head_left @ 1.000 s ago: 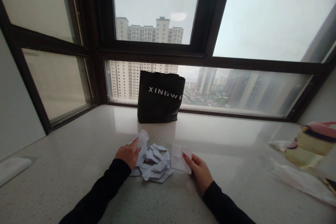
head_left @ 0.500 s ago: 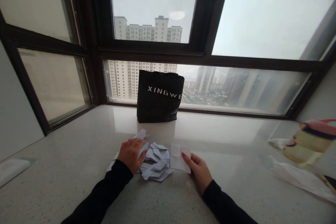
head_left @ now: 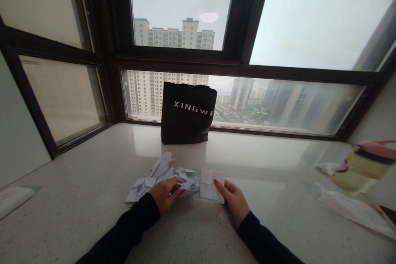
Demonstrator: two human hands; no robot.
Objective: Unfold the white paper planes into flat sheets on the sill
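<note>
Several folded white papers point(head_left: 160, 168) lie in a loose pile left of the middle of the pale speckled counter. My left hand point(head_left: 167, 194) is at the near right side of this pile, its thumb and fingers closed on some of the folded pieces. Just right of the pile, my right hand point(head_left: 232, 198) pinches the right edge of a flat, creased white sheet point(head_left: 207, 185) between thumb and fingers. The sheet lies low over the counter; whether it rests fully on it is hard to tell.
A black bag point(head_left: 188, 115) stands upright by the window behind the papers. On the right are a yellowish bottle with a pink lid point(head_left: 365, 169) and a crumpled white tissue point(head_left: 355, 210). A white object point(head_left: 15, 200) lies far left.
My left hand has moved right and slightly nearer, from the left part of the pile to the pieces beside the sheet, which are now bunched closer together. My right hand has stayed nearly still.
</note>
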